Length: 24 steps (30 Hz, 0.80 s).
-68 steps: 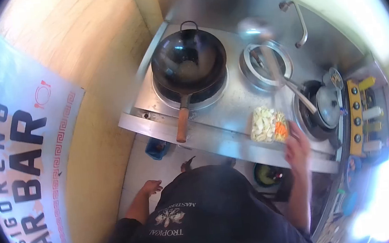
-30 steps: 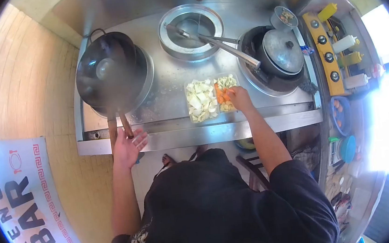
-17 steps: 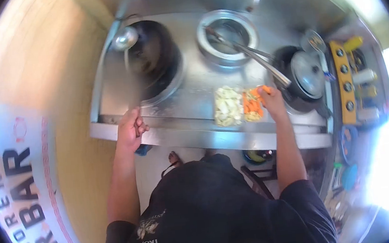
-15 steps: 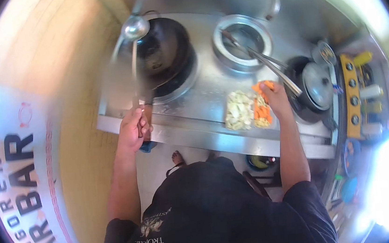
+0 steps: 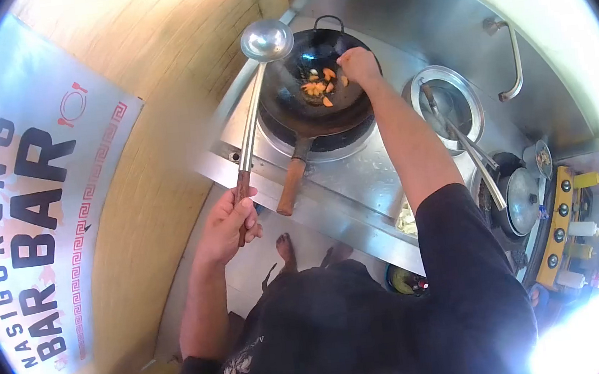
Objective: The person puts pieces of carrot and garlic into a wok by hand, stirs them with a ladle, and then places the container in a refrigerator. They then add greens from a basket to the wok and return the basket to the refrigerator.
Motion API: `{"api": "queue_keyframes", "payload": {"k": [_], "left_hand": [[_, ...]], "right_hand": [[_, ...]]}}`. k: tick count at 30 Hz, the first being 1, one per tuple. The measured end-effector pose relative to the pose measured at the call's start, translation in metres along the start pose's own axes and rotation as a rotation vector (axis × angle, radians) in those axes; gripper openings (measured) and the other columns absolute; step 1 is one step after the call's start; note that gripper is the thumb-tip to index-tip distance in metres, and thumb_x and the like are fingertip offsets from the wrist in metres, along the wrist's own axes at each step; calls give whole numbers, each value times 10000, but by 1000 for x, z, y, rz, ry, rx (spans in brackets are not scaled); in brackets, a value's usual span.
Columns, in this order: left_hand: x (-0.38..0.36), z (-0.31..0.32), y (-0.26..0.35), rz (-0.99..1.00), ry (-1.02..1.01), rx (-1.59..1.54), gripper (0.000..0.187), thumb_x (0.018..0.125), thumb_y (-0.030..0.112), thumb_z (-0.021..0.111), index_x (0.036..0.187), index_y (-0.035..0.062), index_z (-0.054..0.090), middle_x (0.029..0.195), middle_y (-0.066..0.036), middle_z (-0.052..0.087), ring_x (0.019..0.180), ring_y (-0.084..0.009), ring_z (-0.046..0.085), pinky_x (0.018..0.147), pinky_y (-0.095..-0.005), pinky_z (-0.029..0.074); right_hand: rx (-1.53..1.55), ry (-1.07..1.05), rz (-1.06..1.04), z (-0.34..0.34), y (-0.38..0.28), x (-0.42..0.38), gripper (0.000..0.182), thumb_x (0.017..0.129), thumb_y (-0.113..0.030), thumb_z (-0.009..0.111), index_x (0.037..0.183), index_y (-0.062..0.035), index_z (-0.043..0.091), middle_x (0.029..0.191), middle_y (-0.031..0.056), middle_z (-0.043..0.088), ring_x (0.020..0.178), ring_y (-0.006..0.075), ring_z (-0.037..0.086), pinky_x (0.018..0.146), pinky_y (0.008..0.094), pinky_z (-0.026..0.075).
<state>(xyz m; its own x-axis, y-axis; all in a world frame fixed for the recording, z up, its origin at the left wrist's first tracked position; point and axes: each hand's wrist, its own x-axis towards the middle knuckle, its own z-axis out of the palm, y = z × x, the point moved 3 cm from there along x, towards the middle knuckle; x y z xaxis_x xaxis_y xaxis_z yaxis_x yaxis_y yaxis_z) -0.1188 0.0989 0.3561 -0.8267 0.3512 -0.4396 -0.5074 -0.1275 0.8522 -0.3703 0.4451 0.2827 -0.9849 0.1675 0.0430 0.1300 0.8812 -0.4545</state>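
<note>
In my left hand (image 5: 235,226) I grip a long ladle (image 5: 253,112) by its wooden end, its metal bowl raised beside the wok's left rim. My right hand (image 5: 361,67) is over the right side of the dark wok (image 5: 285,112), fingers curled downward and partly hidden. Orange carrot pieces (image 5: 315,89) lie in the wok's bottom, and one piece shows just under my right fingers. Whether anything is still inside that hand is hidden. The wok's wooden handle (image 5: 292,186) points toward me.
Right of the wok stands a metal pot (image 5: 478,119) with long-handled utensils in it. Pale chopped vegetables (image 5: 407,221) are partly behind my right sleeve. A lidded pot (image 5: 521,202) and sauce bottles (image 5: 583,229) are farther right. A wooden wall (image 5: 179,61) borders the left.
My right hand has gone from the chopped pile up and left to the wok, where carrot pieces now lie. The left hand still holds the ladle. The view has shifted.
</note>
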Motion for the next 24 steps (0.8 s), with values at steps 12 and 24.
{"api": "queue_keyframes", "payload": {"k": [12, 24], "left_hand": [[17, -6, -6, 35, -14, 176, 279, 946, 209, 487, 1158, 32, 449, 644, 2, 441, 479, -94, 424, 592, -294, 458], [16, 63, -2, 29, -83, 169, 247, 970, 217, 451, 1141, 47, 503, 645, 20, 432, 478, -71, 402, 614, -284, 448]], "right_hand": [[370, 73, 300, -99, 147, -255, 264, 834, -272, 640, 923, -29, 693, 636, 58, 631, 584, 136, 569, 574, 300, 454], [-116, -64, 553, -19, 300, -417, 235, 752, -192, 654, 943, -59, 685, 818, 140, 681, 721, 277, 659, 676, 373, 526]]}}
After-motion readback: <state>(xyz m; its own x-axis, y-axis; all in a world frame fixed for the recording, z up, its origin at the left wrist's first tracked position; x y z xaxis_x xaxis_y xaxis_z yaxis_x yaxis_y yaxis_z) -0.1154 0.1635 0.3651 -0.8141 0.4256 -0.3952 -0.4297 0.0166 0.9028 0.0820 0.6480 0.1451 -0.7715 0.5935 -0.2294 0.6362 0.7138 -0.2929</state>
